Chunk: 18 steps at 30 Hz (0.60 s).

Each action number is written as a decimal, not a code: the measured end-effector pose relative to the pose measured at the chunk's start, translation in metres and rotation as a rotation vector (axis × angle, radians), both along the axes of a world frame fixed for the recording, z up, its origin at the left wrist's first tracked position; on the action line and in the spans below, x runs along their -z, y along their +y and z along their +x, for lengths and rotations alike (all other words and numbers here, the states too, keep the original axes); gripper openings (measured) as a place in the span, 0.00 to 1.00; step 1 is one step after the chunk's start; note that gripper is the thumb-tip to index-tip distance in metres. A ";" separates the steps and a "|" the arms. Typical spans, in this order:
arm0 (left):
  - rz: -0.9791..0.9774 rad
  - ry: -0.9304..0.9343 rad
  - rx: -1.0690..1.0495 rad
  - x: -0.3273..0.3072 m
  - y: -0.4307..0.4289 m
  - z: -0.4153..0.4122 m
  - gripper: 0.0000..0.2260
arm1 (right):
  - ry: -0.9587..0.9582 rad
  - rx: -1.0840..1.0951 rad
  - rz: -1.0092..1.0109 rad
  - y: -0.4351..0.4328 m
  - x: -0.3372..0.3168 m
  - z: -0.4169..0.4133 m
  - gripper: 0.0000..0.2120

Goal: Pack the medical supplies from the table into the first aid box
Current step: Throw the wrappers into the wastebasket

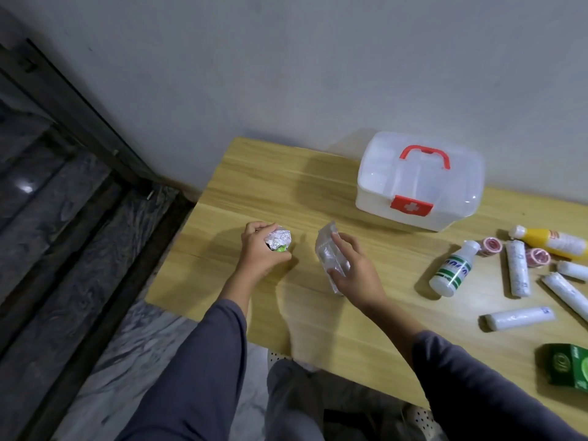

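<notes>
The white first aid box (416,183) with a red handle and red cross latch stands closed at the back of the wooden table (254,186). My left hand (259,249) grips a crumpled foil packet (278,239) with green showing beneath it. My right hand (356,268) holds a clear plastic pouch (329,254) just above the table. To the right lie a white bottle with green stripes (453,268), a yellow bottle (553,241), two pink tape rolls (492,246), several white bandage rolls (518,273) and a green carton (566,367).
A grey wall runs behind the table. A dark marble floor and a dark door frame (79,122) lie to the left. The table's left edge is close to my left hand. My knees show below the near edge.
</notes>
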<state>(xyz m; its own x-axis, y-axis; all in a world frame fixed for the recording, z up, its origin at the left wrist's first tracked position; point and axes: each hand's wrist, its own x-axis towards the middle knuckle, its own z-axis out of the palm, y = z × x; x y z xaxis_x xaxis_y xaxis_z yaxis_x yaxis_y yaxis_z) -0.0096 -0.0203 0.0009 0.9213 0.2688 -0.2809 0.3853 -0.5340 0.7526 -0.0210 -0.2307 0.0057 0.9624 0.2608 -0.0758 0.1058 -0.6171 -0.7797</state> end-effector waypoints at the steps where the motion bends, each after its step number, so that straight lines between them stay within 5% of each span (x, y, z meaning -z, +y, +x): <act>1: -0.011 -0.017 0.007 -0.008 -0.006 0.004 0.29 | -0.027 0.015 0.013 -0.003 -0.008 0.004 0.31; 10: -0.083 -0.240 0.193 -0.099 -0.105 0.064 0.36 | -0.298 0.266 0.093 -0.087 -0.104 0.041 0.30; 18: -0.156 -0.337 0.574 -0.143 -0.273 0.087 0.34 | -0.431 0.630 0.072 -0.240 -0.156 -0.001 0.30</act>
